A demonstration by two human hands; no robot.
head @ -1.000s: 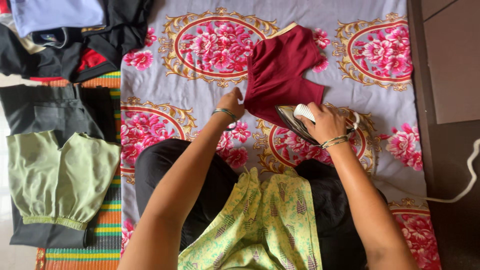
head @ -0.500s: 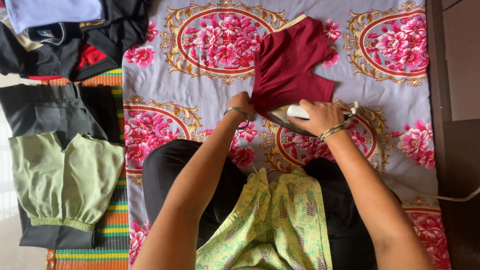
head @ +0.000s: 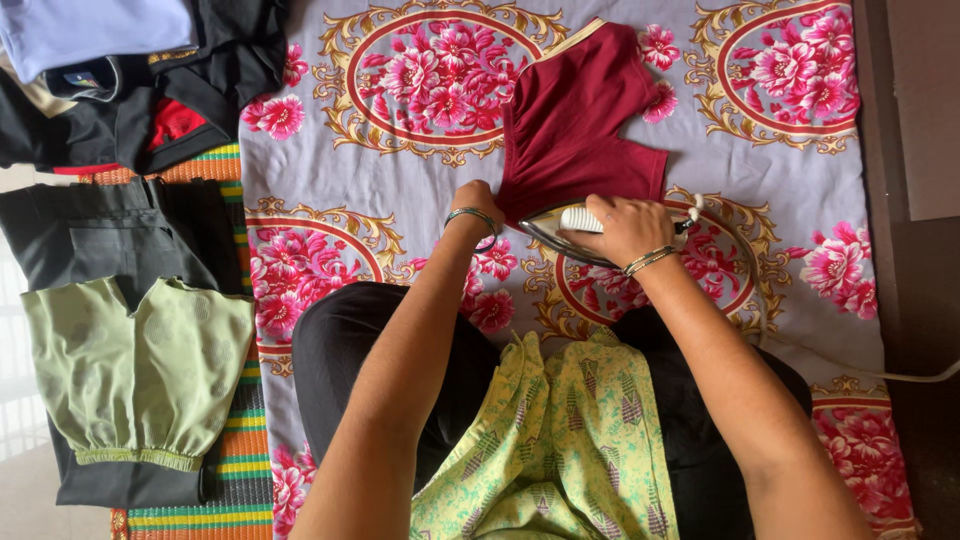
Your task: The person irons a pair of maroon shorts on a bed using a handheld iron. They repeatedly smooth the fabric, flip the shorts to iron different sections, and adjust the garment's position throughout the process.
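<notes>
Maroon garment (head: 575, 120), soft and light, spread flat on the floral sheet (head: 330, 170) and pressed at its near hem.

The iron (head: 570, 228), judged heavy and hot-soled, is gripped at its white handle by the right hand (head: 625, 228), fingers wrapped around it. The hem is pinned by the left hand (head: 478, 200); its fingertips are hidden. Open sheet is seen left and right; folded clothes (head: 130, 380) are stacked well apart.

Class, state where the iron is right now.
Upper centre of the head view: the iron sits under the right hand, on the maroon garment's near edge.
</notes>
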